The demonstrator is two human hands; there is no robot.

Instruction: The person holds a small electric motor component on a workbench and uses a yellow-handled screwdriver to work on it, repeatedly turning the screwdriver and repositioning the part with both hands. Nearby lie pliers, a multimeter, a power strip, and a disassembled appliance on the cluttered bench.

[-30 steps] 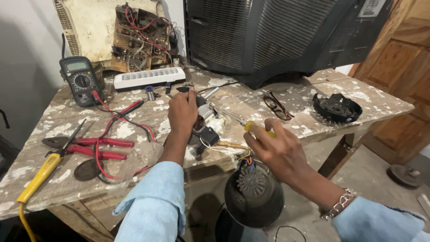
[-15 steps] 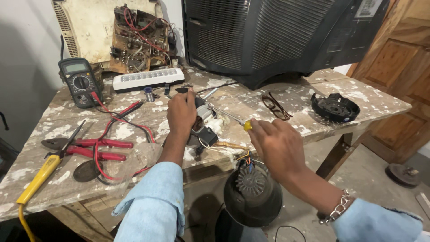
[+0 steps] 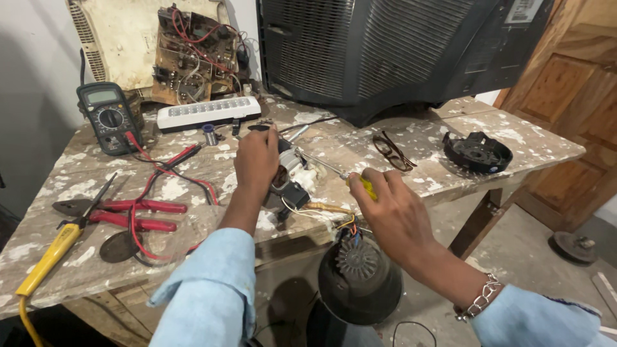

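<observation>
Small electric motor assembly (image 3: pixel 290 178), white and black with copper windings, lies on the paint-spattered wooden workbench (image 3: pixel 77 270) under the left hand (image 3: pixel 256 162), whose fingers are curled down over it, pinning it. The right hand (image 3: pixel 392 215) is closed round the yellow handle of 1 screwdriver (image 3: pixel 334 172); the shaft's long axis runs up and to the left from the right fist, its tip meeting the motor just beside the left fingers. The left hand is thus the nearer to the motor. Wires lead from the motor to 1 dark round housing (image 3: pixel 358 279) hanging below the bench edge. Also counted: 1 multimeter (image 3: pixel 108 117), 1 pair of red-handled pliers (image 3: pixel 122 213), 1 pair of glasses (image 3: pixel 392 151).
</observation>
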